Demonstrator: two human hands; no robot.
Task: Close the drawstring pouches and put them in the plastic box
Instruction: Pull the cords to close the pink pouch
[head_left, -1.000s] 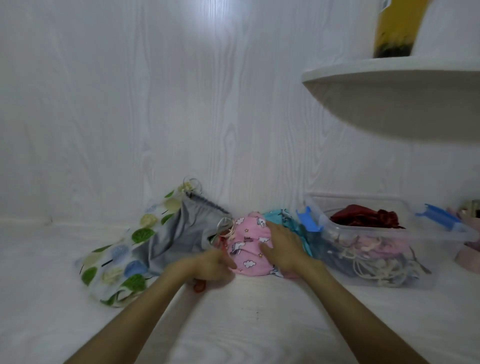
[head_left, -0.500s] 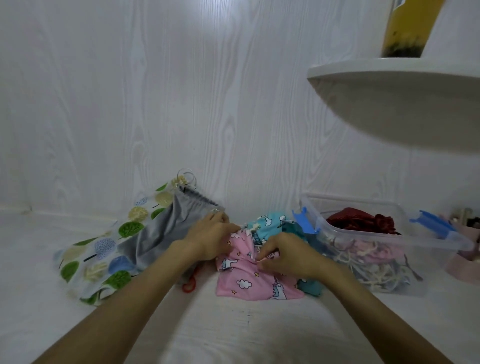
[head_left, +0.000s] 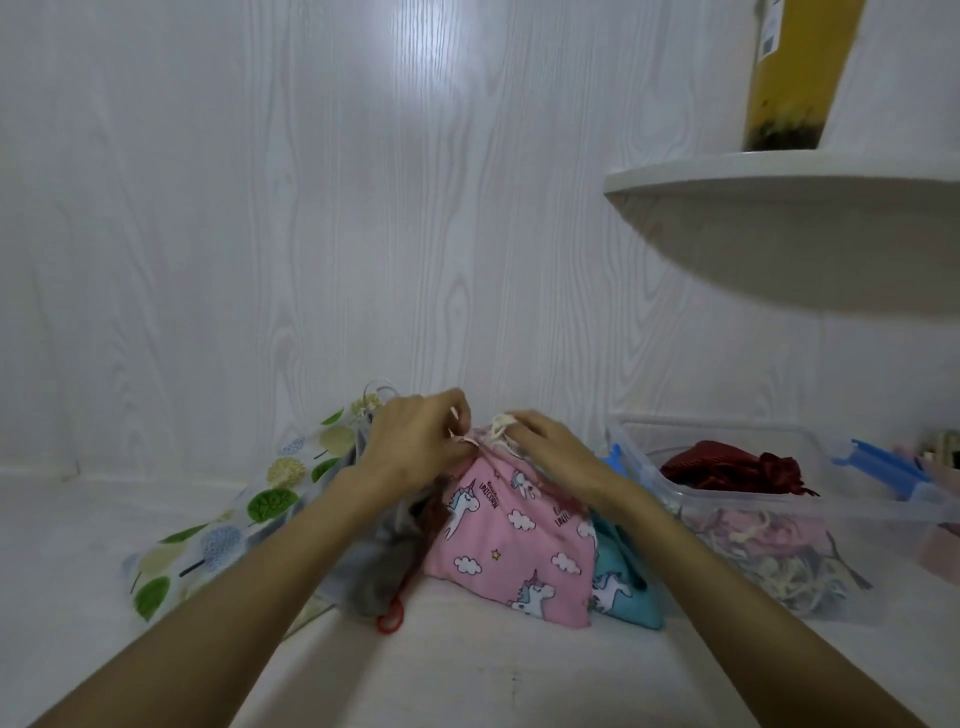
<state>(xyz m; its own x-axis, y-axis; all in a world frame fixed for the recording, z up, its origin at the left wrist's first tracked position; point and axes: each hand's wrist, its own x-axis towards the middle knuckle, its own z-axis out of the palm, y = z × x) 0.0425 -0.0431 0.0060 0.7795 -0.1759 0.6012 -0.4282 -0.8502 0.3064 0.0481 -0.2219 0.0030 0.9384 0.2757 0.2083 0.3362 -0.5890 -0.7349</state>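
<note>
I've stood the pink unicorn pouch (head_left: 511, 540) up off the table now, both hands moved to its gathered mouth (left hand (head_left: 415, 441), right hand (head_left: 550, 447)), pinching the cream drawstring (head_left: 500, 423).

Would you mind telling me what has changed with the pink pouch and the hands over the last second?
The pink unicorn pouch, lying flat before, has been lifted upright by its mouth. Both the left hand and the right hand moved up to its top and now pinch the cream drawstring there. The leaf-print pouch, teal pouch and plastic box stayed put.
</note>
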